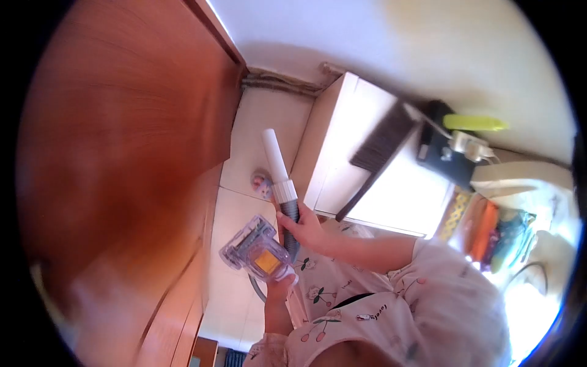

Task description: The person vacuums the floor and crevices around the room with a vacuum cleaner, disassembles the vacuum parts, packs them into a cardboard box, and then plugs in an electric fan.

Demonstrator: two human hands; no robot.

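Note:
My left hand (280, 286) is closed on a clear plastic nozzle head (254, 248) with a yellow patch, held low over the pale floor. Just above and to its right, my right hand (304, 227) wraps round a grey ribbed hose (290, 214). A white tube (275, 156) extends from the hose's collar, pointing up and away from me. The hose's lower part runs behind the nozzle head and my left hand, partly hidden.
A wooden panel (134, 122) fills the left. On the white cabinet (403, 196) lie a dark brush (385, 137), a black box (437, 147), a yellow-green object (474, 122) and a white power strip (469, 147). A small colourful item (262, 183) is on the floor. Coloured fabrics (510, 238) are at right.

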